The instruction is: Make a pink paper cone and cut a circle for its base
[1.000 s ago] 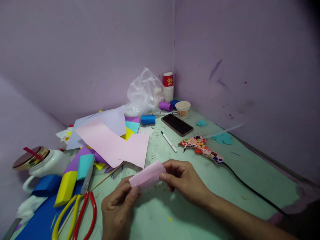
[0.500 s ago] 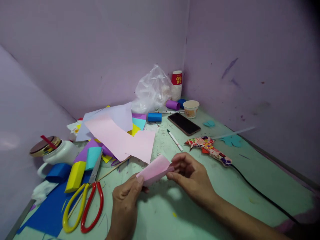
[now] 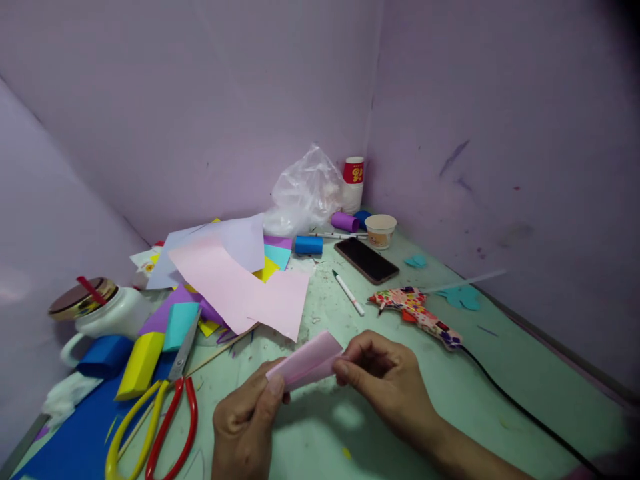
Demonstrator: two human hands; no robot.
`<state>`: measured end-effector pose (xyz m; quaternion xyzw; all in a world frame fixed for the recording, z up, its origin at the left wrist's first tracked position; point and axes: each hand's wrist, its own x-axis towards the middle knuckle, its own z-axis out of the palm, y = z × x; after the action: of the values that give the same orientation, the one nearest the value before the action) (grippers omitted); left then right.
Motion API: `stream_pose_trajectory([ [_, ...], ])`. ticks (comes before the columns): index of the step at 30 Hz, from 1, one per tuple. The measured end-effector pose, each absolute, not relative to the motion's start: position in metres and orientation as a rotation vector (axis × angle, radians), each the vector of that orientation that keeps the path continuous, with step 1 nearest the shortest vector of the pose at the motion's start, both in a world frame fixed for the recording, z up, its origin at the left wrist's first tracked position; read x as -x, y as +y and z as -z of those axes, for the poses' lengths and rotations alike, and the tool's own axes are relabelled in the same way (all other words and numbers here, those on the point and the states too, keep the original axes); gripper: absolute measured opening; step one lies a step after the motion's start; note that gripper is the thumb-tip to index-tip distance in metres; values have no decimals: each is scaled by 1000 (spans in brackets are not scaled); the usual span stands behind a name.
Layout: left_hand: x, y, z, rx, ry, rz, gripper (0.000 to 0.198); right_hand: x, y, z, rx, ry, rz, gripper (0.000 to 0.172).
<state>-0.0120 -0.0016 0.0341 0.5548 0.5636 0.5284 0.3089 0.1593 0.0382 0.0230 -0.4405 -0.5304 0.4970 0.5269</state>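
Note:
A small folded pink paper strip (image 3: 306, 361) is held just above the green table (image 3: 410, 413) by both hands. My left hand (image 3: 247, 427) pinches its left end between thumb and fingers. My right hand (image 3: 387, 380) pinches the right end with curled fingers. Behind the strip lies a large pink sheet (image 3: 240, 287) on a pile of coloured papers (image 3: 220, 253).
Red and yellow scissors (image 3: 155, 427) and a wooden stick lie at the left, near yellow, teal and blue paper rolls and a white jug (image 3: 103, 313). A patterned glue gun (image 3: 417, 310) with a black cord, a phone (image 3: 367, 260), a pen (image 3: 349, 293), cups and a plastic bag sit farther back.
The view has shifted a little; both hands keep hold of the pink strip, which is tilted slightly differently and sits lower in the picture.

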Motion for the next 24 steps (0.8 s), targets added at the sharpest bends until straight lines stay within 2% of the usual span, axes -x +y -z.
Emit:
stream_pose_trajectory([
  [6, 24, 4, -31, -1477, 1472, -1221, 19, -158, 42, -23, 1085, -1081, -1417, 19],
  [10, 25, 7, -32, -1374, 1428, -1194, 28, -159, 44, -24, 1057, -1026, -1503, 38],
  [14, 22, 8, -26, -1158, 1392, -1232, 28, -158, 43, -24, 1051, -1033, -1496, 29],
  [17, 21, 9, -23, -1013, 1359, -1248, 30, -157, 42, -25, 1007, -989, -1496, 31],
  [20, 21, 9, -27, -1064, 1371, -1224, 28, -157, 41, -25, 980, -981, -1493, 32],
  [24, 21, 10, -37, -1149, 1364, -1193, 28, -158, 42, -26, 989, -1003, -1474, 22],
])
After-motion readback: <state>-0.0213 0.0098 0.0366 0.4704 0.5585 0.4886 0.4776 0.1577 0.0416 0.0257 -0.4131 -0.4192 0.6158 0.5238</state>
